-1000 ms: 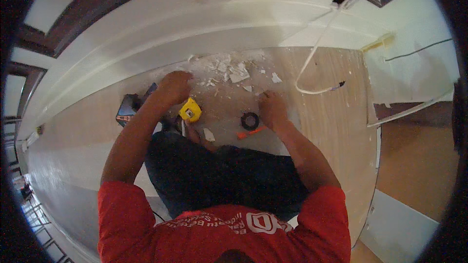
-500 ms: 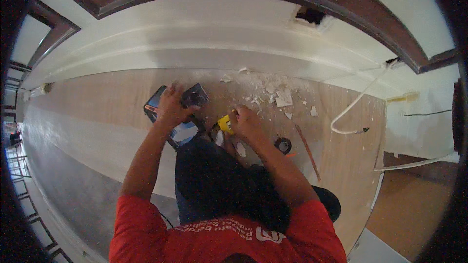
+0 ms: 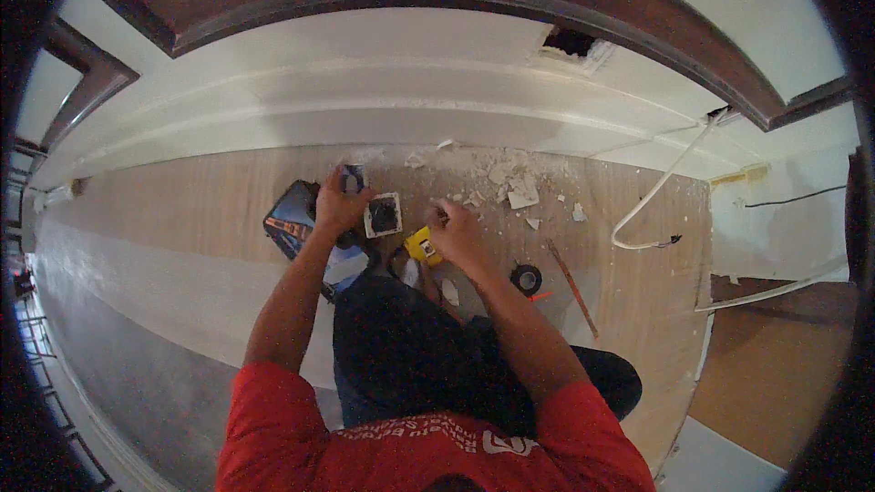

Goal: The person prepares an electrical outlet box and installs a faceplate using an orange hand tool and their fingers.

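My left hand (image 3: 339,207) is closed on a small dark flat plate (image 3: 353,179), gripped at its edge. Just right of that hand, a square white-rimmed box with a dark inside (image 3: 383,216) rests on the floor. My right hand (image 3: 456,230) has its fingers curled together; whatever they hold, if anything, is too small to make out. Close below those fingers sits a yellow, black-marked object (image 3: 422,246), by my foot. A dark case with orange marks (image 3: 293,210) lies under and left of my left hand, partly hidden by my forearm.
Broken white plaster (image 3: 519,184) litters the wood-look floor near the wall. A black tape roll (image 3: 526,280) and a thin brownish strip (image 3: 574,290) lie to the right. A white cable (image 3: 629,244) hangs from the wall, which has a ragged hole (image 3: 571,43).
My left hand has moved slightly right with the dark plate, and the white-rimmed box now shows beside it. My right hand's fingers have come off the yellow object and curled above it.
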`<state>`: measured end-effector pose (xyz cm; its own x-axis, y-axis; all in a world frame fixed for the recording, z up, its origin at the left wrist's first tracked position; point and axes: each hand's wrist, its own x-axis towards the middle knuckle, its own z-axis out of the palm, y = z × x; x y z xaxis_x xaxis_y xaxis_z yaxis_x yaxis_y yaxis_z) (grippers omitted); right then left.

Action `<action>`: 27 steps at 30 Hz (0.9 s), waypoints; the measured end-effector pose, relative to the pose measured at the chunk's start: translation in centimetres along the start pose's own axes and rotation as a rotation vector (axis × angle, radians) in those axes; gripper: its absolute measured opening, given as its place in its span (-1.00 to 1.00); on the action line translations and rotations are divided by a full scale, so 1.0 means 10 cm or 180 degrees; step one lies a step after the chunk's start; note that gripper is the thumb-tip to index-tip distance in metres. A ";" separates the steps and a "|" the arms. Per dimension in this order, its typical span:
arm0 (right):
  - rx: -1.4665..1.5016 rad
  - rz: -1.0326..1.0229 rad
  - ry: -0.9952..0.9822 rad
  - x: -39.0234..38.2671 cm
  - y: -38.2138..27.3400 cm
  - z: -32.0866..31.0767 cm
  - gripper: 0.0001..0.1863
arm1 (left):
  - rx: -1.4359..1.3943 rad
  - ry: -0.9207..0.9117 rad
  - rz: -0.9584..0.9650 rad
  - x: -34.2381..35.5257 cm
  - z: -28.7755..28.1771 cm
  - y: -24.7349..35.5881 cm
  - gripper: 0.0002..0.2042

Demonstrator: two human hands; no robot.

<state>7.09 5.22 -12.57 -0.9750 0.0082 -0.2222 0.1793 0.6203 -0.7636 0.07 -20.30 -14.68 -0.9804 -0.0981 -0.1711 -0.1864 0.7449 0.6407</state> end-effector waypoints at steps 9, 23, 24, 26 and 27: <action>-0.1320 -0.1886 -0.0560 0.69 -0.24 0.87 -0.35 | 0.0444 0.0680 0.0137 -0.05 -0.20 0.15 -0.14; 0.4093 0.0066 -0.1520 0.18 -0.17 -0.14 -0.50 | 0.0845 0.0903 0.0476 -0.06 -0.13 -0.16 -0.34; 0.4812 0.0135 -0.1547 0.01 -0.22 -0.38 -0.46 | 0.0386 0.0859 0.0502 -0.13 -0.12 0.17 -0.37; 0.4809 -0.0322 -0.1413 -0.10 -0.13 -0.64 -0.39 | -0.0613 0.0448 0.0554 -0.32 -0.30 0.97 -0.45; 0.4843 -0.0351 -0.1263 -0.17 -0.21 -0.76 -0.37 | -0.1155 0.0071 0.0564 -0.46 -0.47 1.37 -0.49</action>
<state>7.35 9.89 -5.97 -0.9402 -0.3315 -0.0784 0.3098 -0.7362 -0.6017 1.70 -12.79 -1.59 -0.9998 -0.0063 -0.0207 -0.0213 0.4705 0.8821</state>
